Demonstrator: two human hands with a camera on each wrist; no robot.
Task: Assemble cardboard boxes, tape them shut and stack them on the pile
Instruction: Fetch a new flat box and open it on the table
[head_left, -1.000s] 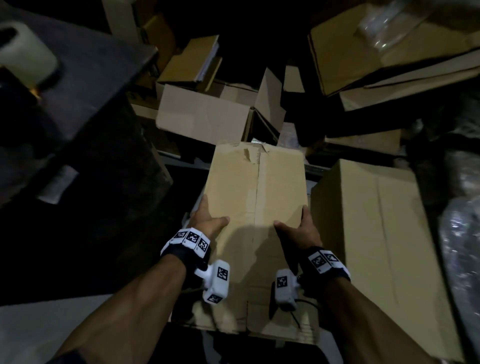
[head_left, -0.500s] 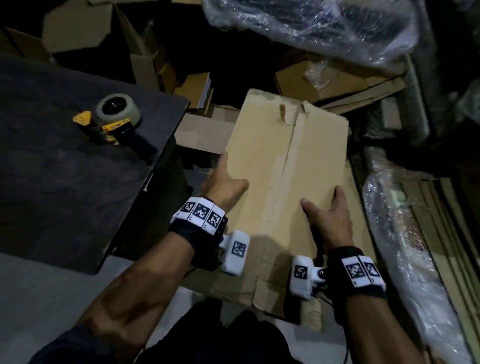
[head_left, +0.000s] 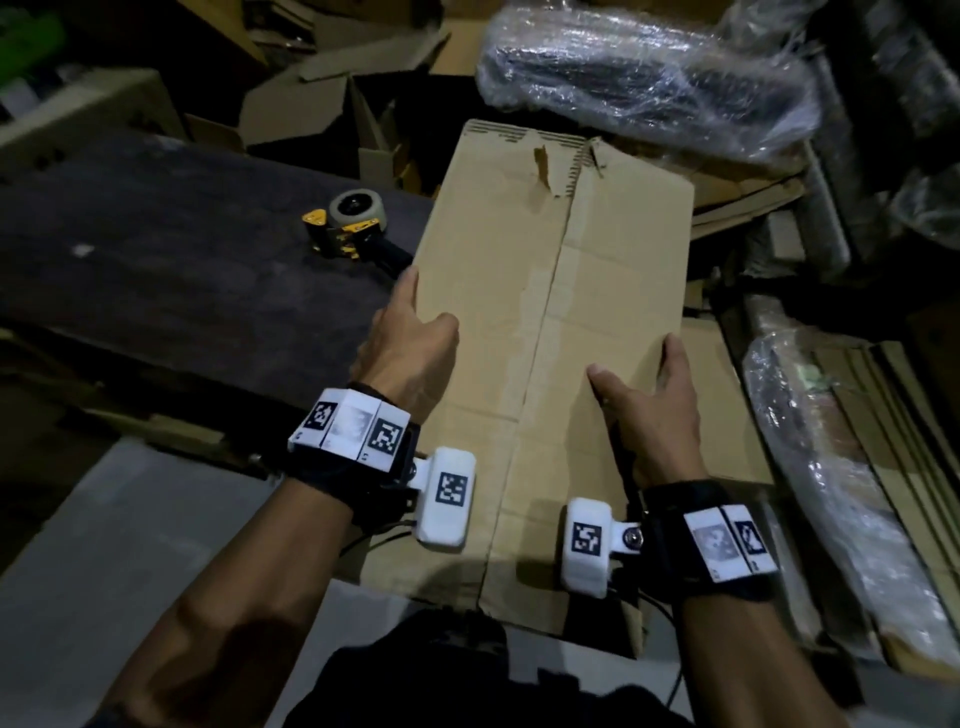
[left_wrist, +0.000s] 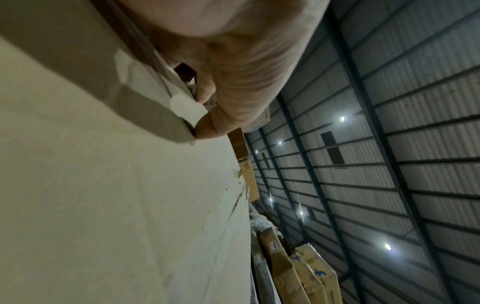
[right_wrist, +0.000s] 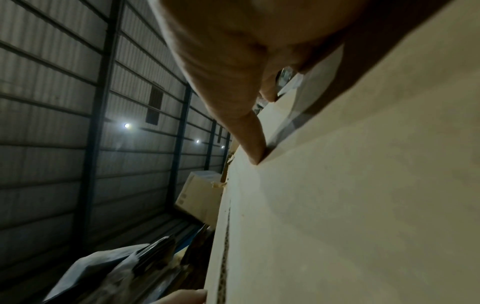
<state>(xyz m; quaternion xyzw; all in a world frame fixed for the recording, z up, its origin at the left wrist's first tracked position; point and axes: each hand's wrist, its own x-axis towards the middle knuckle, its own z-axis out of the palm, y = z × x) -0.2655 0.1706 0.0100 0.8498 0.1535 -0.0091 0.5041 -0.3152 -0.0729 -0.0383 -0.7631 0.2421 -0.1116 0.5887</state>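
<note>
Dim storeroom, far ground heaped with loose cardboard (head_left: 332, 98) and a plastic-wrapped bundle (head_left: 644, 78) at far right. Dark table (head_left: 156, 270) across the left. Flattened cardboard box (head_left: 550, 291) at centre, held up between both hands, its left edge over the table's right end, far edge torn by the centre seam. More wrapped stock (head_left: 831, 467) at near right. Left hand (head_left: 410, 348) clamped on the box's left edge, thumb on top, fingers hidden beneath. Right hand (head_left: 649, 400) clamped on the right edge, thumb spread across the top face. Tape dispenser (head_left: 353, 228) on the table, just left of the box.
</note>
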